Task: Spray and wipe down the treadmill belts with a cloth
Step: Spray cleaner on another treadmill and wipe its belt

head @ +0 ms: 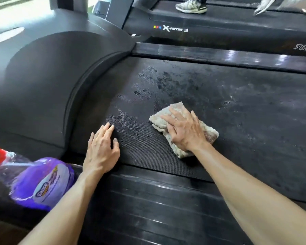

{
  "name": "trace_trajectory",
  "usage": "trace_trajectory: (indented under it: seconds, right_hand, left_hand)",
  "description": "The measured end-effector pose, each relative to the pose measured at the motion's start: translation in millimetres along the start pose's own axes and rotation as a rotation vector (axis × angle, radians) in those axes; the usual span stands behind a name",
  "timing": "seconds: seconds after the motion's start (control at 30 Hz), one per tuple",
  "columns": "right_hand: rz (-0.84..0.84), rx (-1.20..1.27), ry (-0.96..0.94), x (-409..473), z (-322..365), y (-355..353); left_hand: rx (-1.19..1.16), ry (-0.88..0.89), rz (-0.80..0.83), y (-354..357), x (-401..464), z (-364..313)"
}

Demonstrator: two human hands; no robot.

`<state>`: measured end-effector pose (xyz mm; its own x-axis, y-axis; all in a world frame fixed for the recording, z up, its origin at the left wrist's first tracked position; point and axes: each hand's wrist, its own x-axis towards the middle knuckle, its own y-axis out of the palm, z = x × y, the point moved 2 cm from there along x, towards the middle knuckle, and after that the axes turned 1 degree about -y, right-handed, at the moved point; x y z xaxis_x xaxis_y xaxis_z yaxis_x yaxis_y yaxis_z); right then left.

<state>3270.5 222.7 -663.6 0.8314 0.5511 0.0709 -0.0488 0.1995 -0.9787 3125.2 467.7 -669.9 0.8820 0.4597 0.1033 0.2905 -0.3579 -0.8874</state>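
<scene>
the right hand point(185, 131) lies flat on a folded, nubby beige terry cloth point(182, 129), fingers straight and spread, pressing it onto the black woven-textured treadmill belt point(254, 112) — the cloth's frayed corners stick out past the fingertips and under the wrist. the left hand point(102, 147) rests palm-down on the bare belt near its front edge, fingers straight and loosely together, holding nothing. beyond both sets of fingertips the belt's fine mesh shows dark wet blotches and paler dried smears. left of the left hand's fingers curves the smooth matte black motor cover point(48, 82). beside the left forearm lies a clear plastic spray bottle of purple liquid point(37, 183) with a white label — its red and white top is at the frame's edge. under both forearms runs a glossy ribbed black side rail point(148, 200).
</scene>
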Motion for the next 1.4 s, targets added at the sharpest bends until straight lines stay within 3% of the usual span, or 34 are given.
trace_trajectory:
  seconds: [0.2, 0.47, 0.77, 1.0, 1.23, 1.4]
  right_hand:
    - [-0.023, 0.038, 0.084, -2.7, 43.4, 10.5]
    - [0.026, 0.068, -0.078, -30.8, 56.6, 11.7]
    - [0.017, 0.089, 0.096, -8.6, 63.8, 15.9]
    - [0.065, 0.146, -0.061, -52.3, 70.0, 7.3]
    - [0.026, 0.208, 0.100, -22.6, 90.3, 12.8]
    - [0.055, 0.140, -0.114, -43.5, 91.1, 11.5]
  left_hand:
    - [-0.043, 0.011, 0.004, 2.3, 1.6, 0.8]
    - [-0.065, 0.016, -0.008, 2.5, 1.2, 1.0]
    - [-0.076, 0.020, -0.015, 1.6, 1.5, -0.6]
    - [-0.084, 0.021, -0.022, 1.5, 0.2, 0.7]
    - [-0.048, 0.030, -0.005, 2.6, 1.7, 2.0]
    - [-0.051, 0.025, -0.021, 1.9, 3.2, 3.7]
